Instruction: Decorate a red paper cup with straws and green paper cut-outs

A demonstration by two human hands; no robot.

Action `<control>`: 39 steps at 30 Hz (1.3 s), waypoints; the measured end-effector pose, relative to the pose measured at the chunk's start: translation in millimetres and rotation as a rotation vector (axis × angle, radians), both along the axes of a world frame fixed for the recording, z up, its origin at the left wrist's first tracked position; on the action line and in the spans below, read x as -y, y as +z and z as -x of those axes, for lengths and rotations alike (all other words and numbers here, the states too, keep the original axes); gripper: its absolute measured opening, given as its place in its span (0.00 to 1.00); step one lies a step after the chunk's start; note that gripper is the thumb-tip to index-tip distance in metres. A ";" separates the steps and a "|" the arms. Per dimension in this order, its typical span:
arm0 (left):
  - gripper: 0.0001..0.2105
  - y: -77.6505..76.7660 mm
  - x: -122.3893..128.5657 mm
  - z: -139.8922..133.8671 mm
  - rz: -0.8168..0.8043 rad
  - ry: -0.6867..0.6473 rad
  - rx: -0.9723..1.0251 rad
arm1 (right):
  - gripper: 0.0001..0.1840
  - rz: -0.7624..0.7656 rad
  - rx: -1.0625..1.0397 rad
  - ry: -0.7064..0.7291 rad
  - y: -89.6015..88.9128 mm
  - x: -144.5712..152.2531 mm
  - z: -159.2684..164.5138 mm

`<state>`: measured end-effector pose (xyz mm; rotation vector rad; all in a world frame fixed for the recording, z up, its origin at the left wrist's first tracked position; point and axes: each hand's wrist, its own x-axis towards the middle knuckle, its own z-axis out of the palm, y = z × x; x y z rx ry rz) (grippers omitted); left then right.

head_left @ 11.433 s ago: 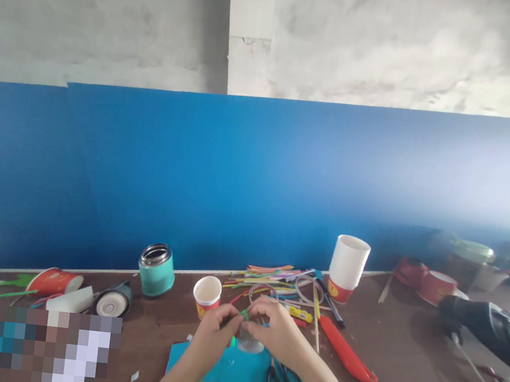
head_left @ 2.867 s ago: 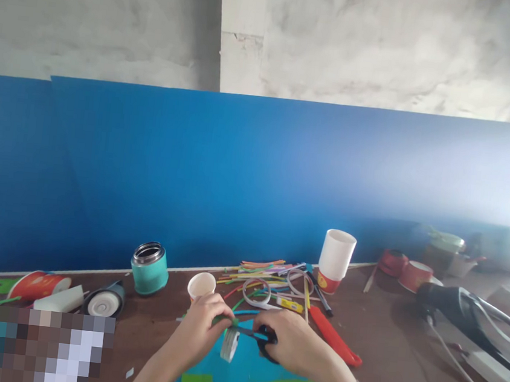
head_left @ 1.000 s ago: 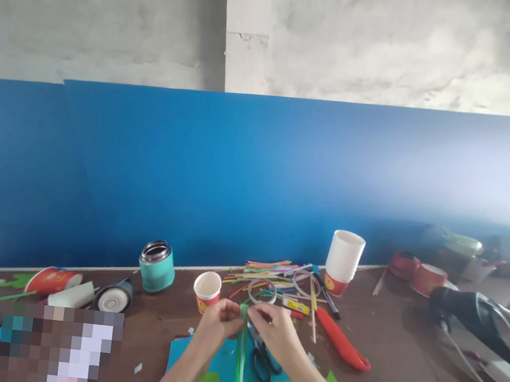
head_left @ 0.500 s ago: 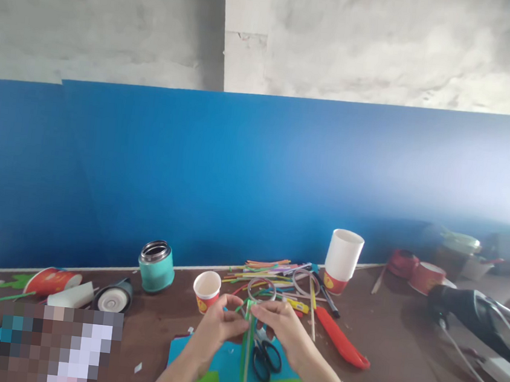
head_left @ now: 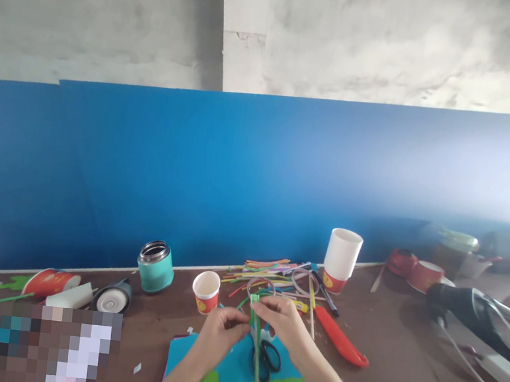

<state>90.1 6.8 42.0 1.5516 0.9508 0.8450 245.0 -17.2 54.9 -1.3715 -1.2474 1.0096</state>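
Working before a blue partition (head_left: 184, 171), over a brown table (head_left: 390, 375) and blue and green sheets (head_left: 238, 373). Holding left hand (head_left: 221, 334) and right hand (head_left: 283, 320) close together near black-handled scissors (head_left: 266, 354) on the sheets; pinching a narrow green strip (head_left: 257, 349) near the top with the right, letting it hang across the scissors, with left fingertips drawn together just beside it, impossible to tell whether gripping.

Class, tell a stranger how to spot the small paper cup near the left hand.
Find the blue panel, then the brown table at its foot. Just beyond the left hand, right of the teal container, stands a small paper cup, white above and red below. Unlike the tall white cylinder, it is short; unlike the red cup lying farther left, it stands upright.
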 end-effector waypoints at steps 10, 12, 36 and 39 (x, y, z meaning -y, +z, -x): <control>0.27 -3.1 -12.3 12.4 0.117 -0.118 0.209 | 0.17 0.069 -0.359 -0.077 8.7 4.3 -2.4; 0.28 -6.5 -13.5 12.1 0.227 -0.093 0.278 | 0.17 0.067 -0.416 -0.085 9.1 4.9 -1.4; 0.12 -9.2 -8.8 7.2 0.145 -0.207 0.028 | 0.06 -0.064 0.585 0.269 9.8 20.6 -2.9; 0.12 -13.9 -10.9 8.1 0.128 -0.245 -0.040 | 0.05 -0.025 0.613 0.292 9.1 21.6 -3.8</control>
